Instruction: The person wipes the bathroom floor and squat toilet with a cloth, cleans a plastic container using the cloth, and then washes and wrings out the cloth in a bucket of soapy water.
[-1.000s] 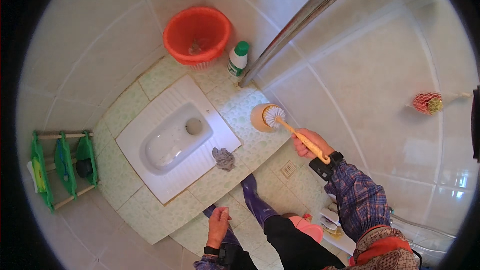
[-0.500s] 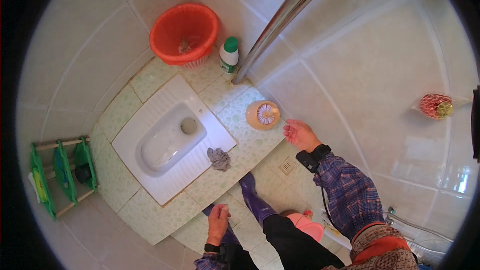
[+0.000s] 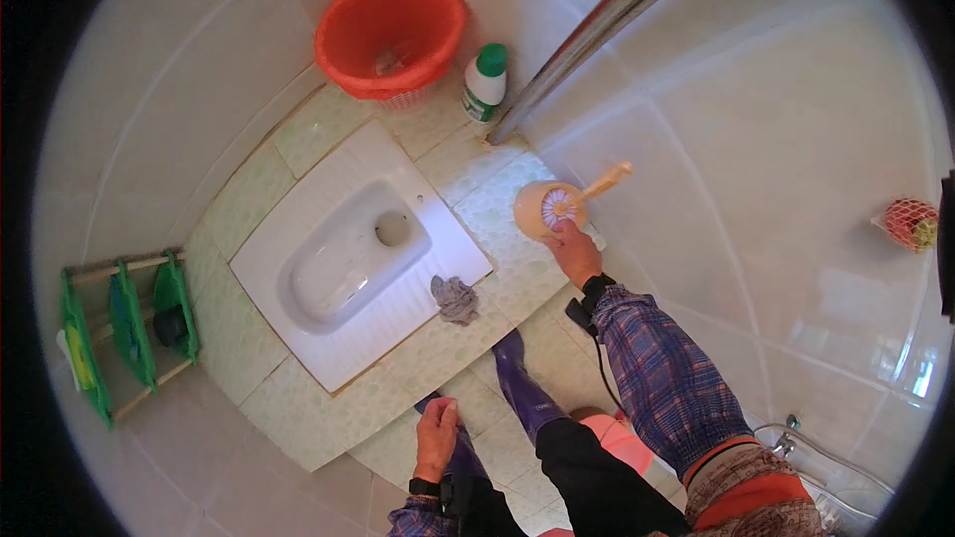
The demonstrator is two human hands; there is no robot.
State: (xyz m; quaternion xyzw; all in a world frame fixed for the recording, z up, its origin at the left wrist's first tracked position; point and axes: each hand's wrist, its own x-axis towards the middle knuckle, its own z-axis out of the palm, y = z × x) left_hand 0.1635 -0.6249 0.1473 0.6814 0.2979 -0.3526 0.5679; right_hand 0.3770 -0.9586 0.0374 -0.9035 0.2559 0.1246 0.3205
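A peach-orange toilet brush holder (image 3: 534,201) stands on the raised tiled step, right of the white squat toilet (image 3: 459,239). White bristles show in its opening, and the toilet brush's handle (image 3: 607,179) leans out toward the right wall. My right hand (image 3: 575,253) is at the holder's near rim, its fingers closed against the rim beside the bristles; the fingertips are partly hidden. Low in view, my left hand (image 3: 437,438) hovers over my leg with its fingers curled, nothing visible in it. A crumpled grey cloth (image 3: 455,300) lies on the toilet's near edge.
A red-lined waste basket (image 3: 388,89) and a white bottle with green cap (image 3: 485,85) stand in the far corner by a metal pipe (image 3: 597,30). A green rack (image 3: 129,328) is at left. A pink basin (image 3: 615,443) sits by my boots (image 3: 525,393).
My right hand has moved to the holder's rim, its fingers closing there. The brush handle now leans right. The view has shifted slightly; my left hand stays curled.
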